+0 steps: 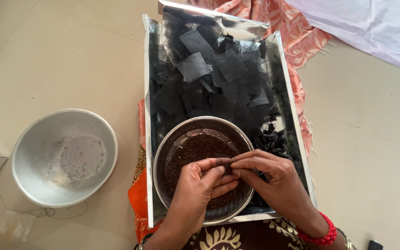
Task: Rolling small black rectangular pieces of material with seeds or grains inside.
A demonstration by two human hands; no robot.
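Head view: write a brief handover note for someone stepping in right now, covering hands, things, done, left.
Left hand and right hand: both pinch a small piece of dark net between the fingertips, over the steel bowl of dark brown grains.
Bowl sits in a shiny foil-lined tray.
Cut net squares lie heaped at the tray's far end.
Done: a cluster of small black bundles lies by the bowl's right rim.
Left: many flat squares.
Off to the left: an empty-looking grey bowl.

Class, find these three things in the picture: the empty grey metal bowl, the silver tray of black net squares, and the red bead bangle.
Grey metal bowl [31, 139]: head view, left inner wall.
Silver tray [147, 139]: head view, left rim.
Red bead bangle [322, 236]: head view, beads at the right wrist.
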